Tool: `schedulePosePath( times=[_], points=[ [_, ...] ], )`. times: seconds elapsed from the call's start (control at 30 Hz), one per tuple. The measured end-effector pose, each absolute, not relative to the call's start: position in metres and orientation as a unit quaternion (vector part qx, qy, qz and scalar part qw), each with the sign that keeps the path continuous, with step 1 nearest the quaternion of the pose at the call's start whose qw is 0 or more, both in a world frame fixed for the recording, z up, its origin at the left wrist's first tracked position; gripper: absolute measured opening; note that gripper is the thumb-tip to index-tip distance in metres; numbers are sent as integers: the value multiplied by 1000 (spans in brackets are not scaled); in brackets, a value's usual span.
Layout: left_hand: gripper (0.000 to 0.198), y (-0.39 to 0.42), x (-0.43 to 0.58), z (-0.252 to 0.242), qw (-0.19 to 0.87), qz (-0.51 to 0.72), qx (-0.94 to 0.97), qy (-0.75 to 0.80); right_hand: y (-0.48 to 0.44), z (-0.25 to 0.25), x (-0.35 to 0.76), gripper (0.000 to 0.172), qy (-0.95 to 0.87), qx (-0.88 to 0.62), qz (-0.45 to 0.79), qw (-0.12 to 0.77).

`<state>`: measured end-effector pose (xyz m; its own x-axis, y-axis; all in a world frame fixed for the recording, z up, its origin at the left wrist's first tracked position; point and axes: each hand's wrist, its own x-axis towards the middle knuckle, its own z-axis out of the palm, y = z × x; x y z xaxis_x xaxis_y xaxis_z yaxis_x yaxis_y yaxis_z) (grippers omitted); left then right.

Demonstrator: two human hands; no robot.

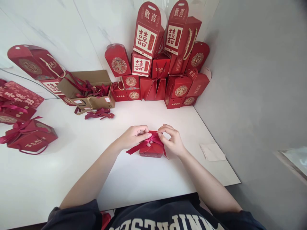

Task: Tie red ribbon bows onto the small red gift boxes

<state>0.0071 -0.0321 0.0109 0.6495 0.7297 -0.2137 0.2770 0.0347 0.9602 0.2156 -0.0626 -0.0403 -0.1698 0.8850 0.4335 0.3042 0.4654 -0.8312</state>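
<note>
A small red gift box [151,151] sits on the white table in front of me. Across its top lies a crimson ribbon [134,149] tied in a bow, with one tail trailing out to the left and another hanging on the right. My left hand [137,136] pinches the left part of the bow between thumb and finger. On the other side, my right hand [171,140] has thumb and index finger closed on the right part of the bow. My fingers hide some of the knot and the box's top edge.
A cardboard box [97,103] of dark red ribbons stands at the back left, with loose ribbon pieces [100,113] before it. Stacked red gift boxes [178,89] line the wall. A ribboned box [33,135] is at left, a white tissue [212,152] at right.
</note>
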Motion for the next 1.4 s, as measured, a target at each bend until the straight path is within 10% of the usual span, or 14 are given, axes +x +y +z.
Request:
schedulePosePath(
  times=[0.6,0.83,1.4],
  points=[
    [34,-30,-9,24,582,133,705,383,-66,-33,221,21,-674,-390,423,463],
    [35,-21,-26,35,559,45,695,450,-60,-23,256,45,-720,-399,465,326],
    [23,-10,-31,24,611,12,688,392,-55,-27,261,35,-653,-347,600,305]
  ],
)
